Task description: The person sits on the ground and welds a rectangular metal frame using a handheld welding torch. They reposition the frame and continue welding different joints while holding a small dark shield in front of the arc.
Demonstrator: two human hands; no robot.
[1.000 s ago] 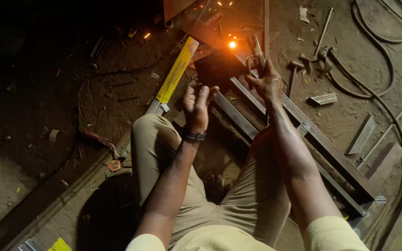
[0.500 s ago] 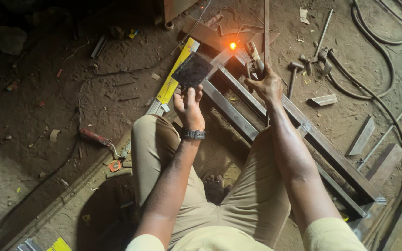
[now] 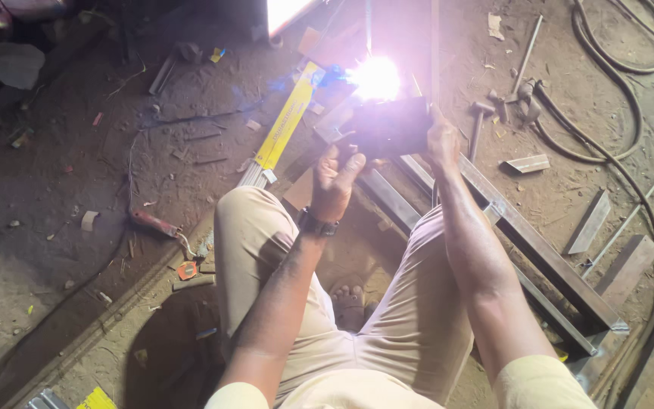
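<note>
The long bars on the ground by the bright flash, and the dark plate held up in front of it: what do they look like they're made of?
The long bars look like bare steel: grey, dull, straight-edged, with squared ends. The dark plate, held by the left hand, looks like tinted glass or dark plastic; glare hides its surface, so that stays uncertain. The right hand is beside it.

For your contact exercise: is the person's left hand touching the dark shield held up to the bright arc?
Touching. The head view shows the left hand with fingers wrapped on the bottom edge of the dark shield, no gap.

Dusty dirt floor (image 3: 77,250), scattered metal offcuts (image 3: 527,163), coiled black cables (image 3: 615,68), dim shadowed corner
</note>
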